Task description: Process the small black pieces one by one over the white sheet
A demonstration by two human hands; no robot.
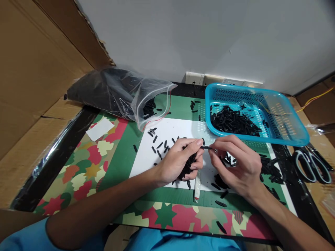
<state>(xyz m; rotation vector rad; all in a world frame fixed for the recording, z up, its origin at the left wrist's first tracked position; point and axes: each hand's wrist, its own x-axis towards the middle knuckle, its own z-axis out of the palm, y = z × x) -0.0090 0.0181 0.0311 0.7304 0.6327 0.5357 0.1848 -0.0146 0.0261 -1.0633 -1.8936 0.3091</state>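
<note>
Over one white sheet [180,130], both hands' fingers [200,142] pinch one black piece [206,147]; left hand [180,160] clutches more.

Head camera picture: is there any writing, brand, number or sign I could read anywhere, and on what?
No readable text anywhere.
White slip of paper: blank.
White sheet: blank.
Plastic bag: no print that shows.
Blue basket: no label.
Scissors: no legible mark.

no legible txt, no labels, no nos.
</note>
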